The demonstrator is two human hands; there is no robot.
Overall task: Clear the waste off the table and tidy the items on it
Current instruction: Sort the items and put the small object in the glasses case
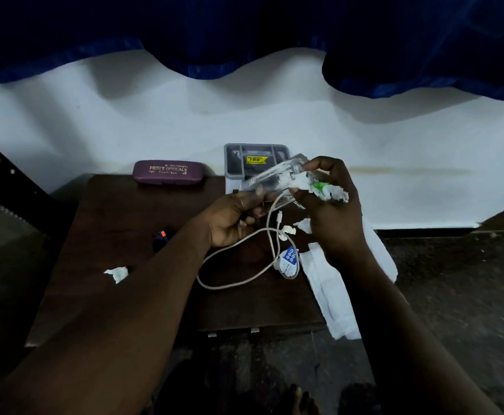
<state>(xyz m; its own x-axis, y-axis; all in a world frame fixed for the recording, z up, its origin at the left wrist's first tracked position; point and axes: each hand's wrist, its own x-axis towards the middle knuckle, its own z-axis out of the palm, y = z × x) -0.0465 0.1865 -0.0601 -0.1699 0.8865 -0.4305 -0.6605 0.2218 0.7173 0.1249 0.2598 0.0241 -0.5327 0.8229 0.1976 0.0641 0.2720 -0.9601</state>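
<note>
Dark wood table [131, 223]; clear glossy plastic wrapper [270, 178].

The left forearm [143, 295] and right forearm [394, 310] are bare along their full visible length, the left hand [232, 220] and right hand [331, 211] are bare, and one bare foot [300, 398] shows toes.
</note>
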